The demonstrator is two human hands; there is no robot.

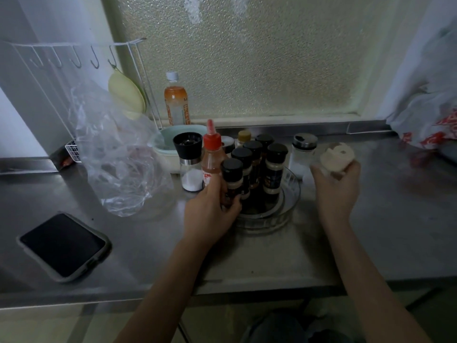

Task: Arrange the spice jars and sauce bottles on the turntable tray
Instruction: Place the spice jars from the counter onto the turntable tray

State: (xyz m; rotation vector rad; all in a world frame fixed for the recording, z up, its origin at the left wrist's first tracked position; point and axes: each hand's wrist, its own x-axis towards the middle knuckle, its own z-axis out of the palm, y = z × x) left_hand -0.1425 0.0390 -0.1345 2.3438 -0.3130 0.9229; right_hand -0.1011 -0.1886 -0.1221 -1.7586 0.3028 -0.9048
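while our left hand [210, 209] wraps its grip low around a black-capped spice jar [232, 180] at the turntable tray [288, 209] rim, our right hand [337, 186] clutches a white wad [336, 157]; rigid, light, slick, best held mid-body.

I could read no text anywhere: the labels on the orange drink bottle [176, 102], the red-capped sauce bottle [211, 158] and the spice jars [273, 169] were blurred.

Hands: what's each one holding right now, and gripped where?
Left hand grips a black-capped spice jar around its lower body, at the turntable tray's near-left edge. Right hand holds a white-lidded jar around its body, off the tray.
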